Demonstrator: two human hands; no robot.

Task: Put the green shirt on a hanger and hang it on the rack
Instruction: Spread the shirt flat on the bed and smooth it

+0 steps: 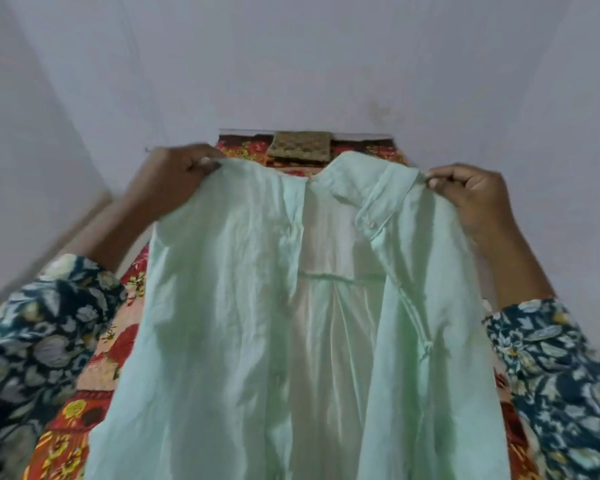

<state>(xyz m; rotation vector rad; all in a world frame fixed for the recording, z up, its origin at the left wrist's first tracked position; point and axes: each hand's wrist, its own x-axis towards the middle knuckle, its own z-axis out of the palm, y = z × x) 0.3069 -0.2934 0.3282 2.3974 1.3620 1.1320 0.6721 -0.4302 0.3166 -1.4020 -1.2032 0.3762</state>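
A pale green shirt (222, 306) hangs open in front of me, its collar (368, 181) at the top right and its inside back showing in the middle. My left hand (177, 168) pinches the top edge of the shirt's left front. Over at the other shoulder, near the collar, my right hand (471, 192) pinches the cloth. The shirt is held up above the bed and covers most of it. No hanger and no rack are in view.
A bed with a red and orange floral quilt (94, 410) lies below the shirt. A brown patterned cushion (300, 147) sits at the bed's far end against a plain pale wall (291, 64). My sleeves are dark blue with flowers.
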